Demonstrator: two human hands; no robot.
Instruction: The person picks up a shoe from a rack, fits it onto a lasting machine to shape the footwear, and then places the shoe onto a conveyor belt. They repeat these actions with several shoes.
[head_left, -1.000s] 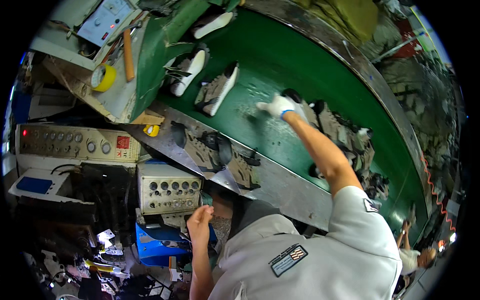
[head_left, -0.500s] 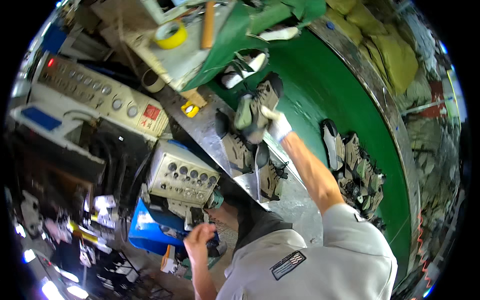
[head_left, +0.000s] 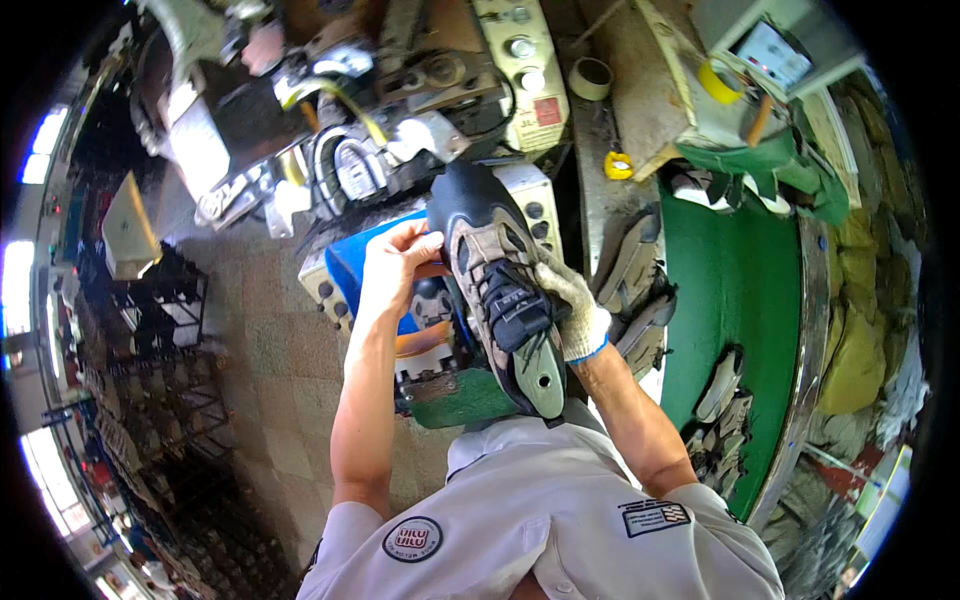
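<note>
A brown and black shoe [head_left: 500,262] with dark laces is held up in front of my body, its black toe pointing away and its heel towards me. A green last [head_left: 543,382] with a round hole shows in its opening. My right hand [head_left: 576,308], in a pale knitted glove, grips the shoe's right side. My bare left hand [head_left: 400,262] has its fingers curled in, pinching the shoe's left edge near the toe. Fingertips behind the edge are partly hidden.
Ahead stands a machine with metal clamping parts [head_left: 350,165]. A blue bin [head_left: 350,255] lies behind my left hand. More shoes [head_left: 632,270] rest on the bench at right, others [head_left: 722,420] on the green surface. A yellow tape measure [head_left: 618,165] sits further off.
The shoe has come from the bench on the right to in front of me. My left hand has risen to its edge. The view has turned left, towards the machine.
</note>
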